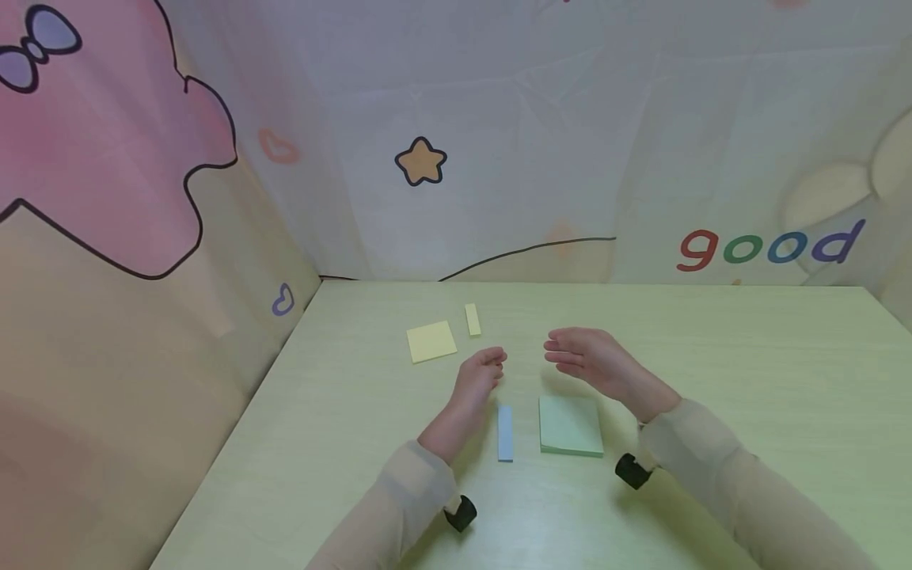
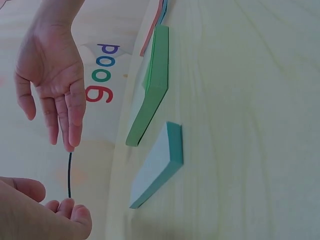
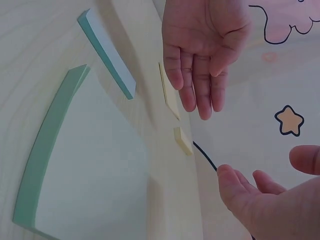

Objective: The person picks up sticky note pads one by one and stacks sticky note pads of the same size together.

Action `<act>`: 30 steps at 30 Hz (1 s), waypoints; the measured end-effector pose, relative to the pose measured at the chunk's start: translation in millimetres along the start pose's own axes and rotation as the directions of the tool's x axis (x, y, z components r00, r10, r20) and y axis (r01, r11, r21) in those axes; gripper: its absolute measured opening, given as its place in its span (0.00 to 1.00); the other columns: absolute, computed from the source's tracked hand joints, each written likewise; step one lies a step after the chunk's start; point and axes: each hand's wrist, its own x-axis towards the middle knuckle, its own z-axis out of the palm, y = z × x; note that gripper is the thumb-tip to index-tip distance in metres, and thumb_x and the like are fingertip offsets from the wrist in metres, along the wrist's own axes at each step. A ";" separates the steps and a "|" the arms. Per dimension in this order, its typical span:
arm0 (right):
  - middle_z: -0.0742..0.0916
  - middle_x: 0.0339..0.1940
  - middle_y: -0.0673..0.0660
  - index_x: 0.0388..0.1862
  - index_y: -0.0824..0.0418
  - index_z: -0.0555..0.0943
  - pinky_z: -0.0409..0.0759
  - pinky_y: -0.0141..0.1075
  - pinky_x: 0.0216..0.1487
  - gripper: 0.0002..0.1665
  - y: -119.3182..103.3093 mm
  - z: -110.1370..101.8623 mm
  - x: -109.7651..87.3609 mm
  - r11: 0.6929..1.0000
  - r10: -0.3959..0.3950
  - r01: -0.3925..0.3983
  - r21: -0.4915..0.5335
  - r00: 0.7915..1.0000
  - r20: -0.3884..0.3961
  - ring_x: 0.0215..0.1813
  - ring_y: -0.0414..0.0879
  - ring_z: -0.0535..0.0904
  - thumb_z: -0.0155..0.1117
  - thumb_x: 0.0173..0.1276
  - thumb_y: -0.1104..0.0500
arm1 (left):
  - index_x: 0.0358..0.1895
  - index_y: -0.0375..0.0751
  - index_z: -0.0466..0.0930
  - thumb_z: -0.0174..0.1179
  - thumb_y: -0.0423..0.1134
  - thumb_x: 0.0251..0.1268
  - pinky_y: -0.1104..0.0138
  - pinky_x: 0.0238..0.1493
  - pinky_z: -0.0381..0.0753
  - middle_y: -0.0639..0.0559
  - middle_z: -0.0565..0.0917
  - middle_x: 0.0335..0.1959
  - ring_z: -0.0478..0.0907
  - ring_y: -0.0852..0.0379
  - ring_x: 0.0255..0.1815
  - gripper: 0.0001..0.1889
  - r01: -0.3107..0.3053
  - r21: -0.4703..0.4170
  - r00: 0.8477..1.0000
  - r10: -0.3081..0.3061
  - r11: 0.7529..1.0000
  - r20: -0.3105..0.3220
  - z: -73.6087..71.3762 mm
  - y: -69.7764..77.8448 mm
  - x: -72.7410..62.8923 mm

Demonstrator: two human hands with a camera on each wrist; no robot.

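My left hand (image 1: pixel 480 380) hovers over the table, fingers loosely bent and nothing in them. Just below it lies a narrow blue sticky-note pad (image 1: pixel 505 434). The right hand (image 1: pixel 590 358) is also empty, its fingers extended toward the left hand, palm turned inward. Beneath it sits a square green sticky-note pad (image 1: pixel 571 426), thick at the edge in the right wrist view. A square yellow sticky-note pad (image 1: pixel 431 342) and a narrow yellow sticky-note pad (image 1: pixel 473 320) lie beyond the left hand. Both palms face each other across a gap.
The pads lie on a pale green table (image 1: pixel 748 356). A printed cloth (image 1: pixel 499 158) with a star and the word "good" hangs behind its far edge. In the left wrist view, a thin red-and-blue item (image 2: pixel 155 25) shows past the green pad.
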 end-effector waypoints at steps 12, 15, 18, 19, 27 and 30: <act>0.59 0.67 0.70 0.65 0.73 0.52 0.56 0.45 0.67 0.29 -0.4 10.3 14.0 0.999 -0.009 0.009 0.036 1.000 -0.003 0.67 0.60 0.58 0.36 0.71 0.57 | 0.58 0.27 0.62 0.41 0.24 0.59 0.59 0.59 0.66 0.35 0.69 0.58 0.65 0.42 0.60 0.21 0.004 -0.014 0.999 -0.004 1.000 -0.041 -7.6 -0.9 9.5; 0.59 0.67 0.69 0.65 0.73 0.52 0.55 0.45 0.67 0.29 -1.6 14.3 16.2 0.999 -0.010 0.010 0.049 1.000 -0.003 0.67 0.59 0.57 0.37 0.71 0.57 | 0.59 0.26 0.61 0.40 0.24 0.59 0.58 0.60 0.65 0.35 0.68 0.59 0.65 0.42 0.60 0.22 -0.004 -0.011 0.999 0.004 1.000 -0.055 -8.9 -2.0 13.2; 0.59 0.67 0.69 0.65 0.73 0.52 0.53 0.45 0.68 0.29 -1.2 16.9 19.7 0.998 -0.017 0.017 0.053 1.000 -0.002 0.68 0.59 0.56 0.37 0.70 0.58 | 0.60 0.27 0.60 0.41 0.24 0.57 0.56 0.63 0.62 0.36 0.66 0.60 0.63 0.42 0.61 0.24 -0.001 0.008 0.998 0.002 1.000 -0.069 -8.9 -1.4 15.0; 0.60 0.67 0.69 0.65 0.73 0.53 0.53 0.45 0.68 0.29 -0.6 17.6 21.1 0.999 -0.020 0.020 0.048 1.000 -0.001 0.68 0.59 0.56 0.38 0.70 0.57 | 0.60 0.28 0.60 0.41 0.24 0.56 0.55 0.63 0.60 0.37 0.66 0.61 0.63 0.43 0.62 0.24 0.007 0.011 0.997 -0.006 1.000 -0.076 -8.8 -0.9 15.2; 0.67 0.64 0.68 0.62 0.73 0.60 0.59 0.45 0.66 0.34 11.8 14.4 37.7 0.997 -0.064 0.063 0.039 0.998 0.023 0.64 0.57 0.63 0.50 0.65 0.51 | 0.64 0.32 0.55 0.40 0.29 0.60 0.52 0.66 0.53 0.40 0.62 0.64 0.57 0.43 0.65 0.25 0.023 0.020 0.994 -0.021 1.000 -0.109 -8.0 0.3 20.1; 0.63 0.65 0.70 0.63 0.75 0.56 0.54 0.46 0.68 0.33 5.2 24.3 34.7 0.999 -0.030 0.030 0.029 0.999 -0.017 0.67 0.59 0.59 0.46 0.66 0.54 | 0.65 0.32 0.53 0.38 0.34 0.65 0.53 0.66 0.53 0.38 0.60 0.65 0.56 0.43 0.66 0.24 0.025 0.005 0.994 -0.024 1.000 -0.107 -8.5 -0.1 21.5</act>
